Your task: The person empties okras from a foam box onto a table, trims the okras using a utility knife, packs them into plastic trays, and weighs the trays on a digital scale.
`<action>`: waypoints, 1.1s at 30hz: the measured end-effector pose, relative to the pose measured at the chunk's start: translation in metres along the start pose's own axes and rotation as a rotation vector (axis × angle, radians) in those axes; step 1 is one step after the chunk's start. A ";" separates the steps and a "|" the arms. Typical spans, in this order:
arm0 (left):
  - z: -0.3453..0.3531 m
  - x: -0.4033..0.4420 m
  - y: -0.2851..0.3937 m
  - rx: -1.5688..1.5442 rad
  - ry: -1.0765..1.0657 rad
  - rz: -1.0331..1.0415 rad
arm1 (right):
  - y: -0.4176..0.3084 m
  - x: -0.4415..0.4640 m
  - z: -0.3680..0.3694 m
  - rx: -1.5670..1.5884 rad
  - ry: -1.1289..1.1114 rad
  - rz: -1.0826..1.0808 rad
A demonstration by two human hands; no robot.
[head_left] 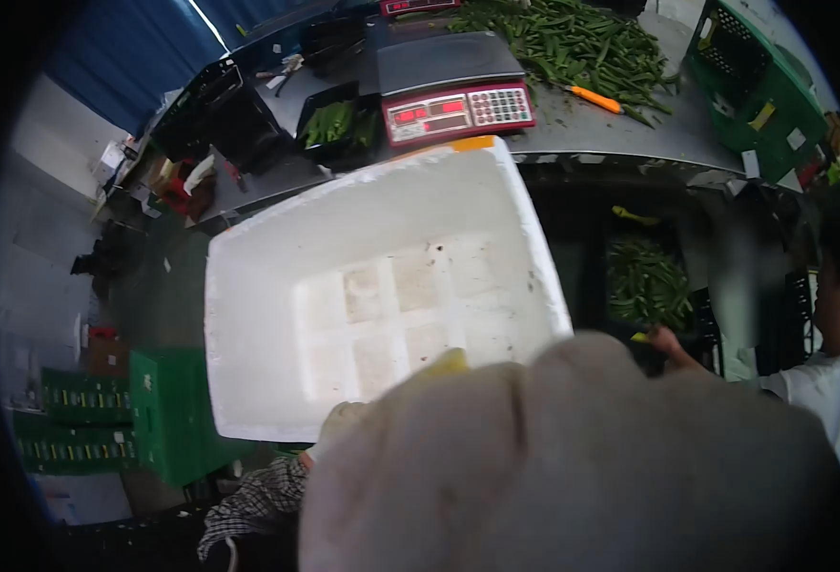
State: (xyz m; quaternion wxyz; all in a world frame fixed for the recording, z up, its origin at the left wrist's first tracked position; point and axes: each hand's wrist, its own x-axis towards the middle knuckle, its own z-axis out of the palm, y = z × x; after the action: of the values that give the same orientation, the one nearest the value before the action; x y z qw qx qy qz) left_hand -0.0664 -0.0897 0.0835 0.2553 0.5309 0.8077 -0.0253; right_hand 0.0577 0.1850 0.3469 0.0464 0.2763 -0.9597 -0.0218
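Note:
A white foam box fills the middle of the view, tilted so that its inside faces me. Its bottom is stained brown in several squares. At its near rim is my left hand, in a pale glove, with the fingers closed over the edge and a checked sleeve behind. My right hand, also gloved in pale material, looms very close to the camera and is blurred. Its knuckles hide the box's near right corner; its fingertips are hidden. A yellow tip shows just above it.
Behind the box, a metal table carries a red scale, a heap of long green vegetables, an orange-handled knife and a green crate. At right, a person's hand touches a black crate of green vegetables. Green crates stand left.

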 end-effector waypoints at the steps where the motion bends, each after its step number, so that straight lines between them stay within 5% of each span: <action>1: 0.004 -0.002 0.000 -0.021 0.052 -0.045 | -0.003 -0.006 -0.007 -0.035 0.006 0.056; 3: 0.010 -0.007 0.001 -0.065 0.138 -0.134 | -0.003 -0.023 -0.020 -0.080 0.023 0.204; 4: -0.007 -0.012 0.011 -0.160 0.430 0.016 | 0.001 -0.037 -0.024 -0.085 0.036 0.318; 7: -0.040 -0.028 0.016 -0.165 0.484 -0.039 | 0.017 -0.077 -0.011 0.051 0.171 0.726; 11: -0.091 -0.065 0.038 -0.301 0.504 -0.064 | 0.023 -0.139 0.049 0.616 0.388 1.114; 16: -0.151 -0.113 0.065 -0.415 0.592 -0.227 | 0.006 -0.194 0.159 0.745 0.161 1.204; 20: -0.192 -0.162 0.041 -0.273 0.559 -0.239 | -0.022 -0.194 0.239 0.824 -0.312 1.233; 22: -0.202 -0.178 0.032 -0.257 0.799 -0.385 | -0.034 -0.192 0.266 0.859 -0.380 1.251; 23: -0.197 -0.188 0.006 -0.511 0.883 -0.299 | -0.038 -0.193 0.279 0.850 -0.403 1.231; 25: -0.231 -0.183 0.010 -0.372 0.913 -0.138 | -0.041 -0.190 0.279 0.905 -0.356 1.268; 30: -0.324 -0.105 -0.003 -0.113 1.074 -0.120 | -0.036 -0.188 0.283 0.850 -0.315 1.350; 33: -0.403 -0.003 0.060 0.071 1.201 0.354 | -0.033 -0.187 0.281 0.888 -0.323 1.329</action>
State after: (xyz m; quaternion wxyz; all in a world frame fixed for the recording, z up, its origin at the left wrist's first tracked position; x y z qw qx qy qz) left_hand -0.1690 0.0598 0.4484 -0.2607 0.5864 0.7087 0.2932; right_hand 0.2046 0.2610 0.0511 -0.2032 -0.3645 -0.8373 0.3532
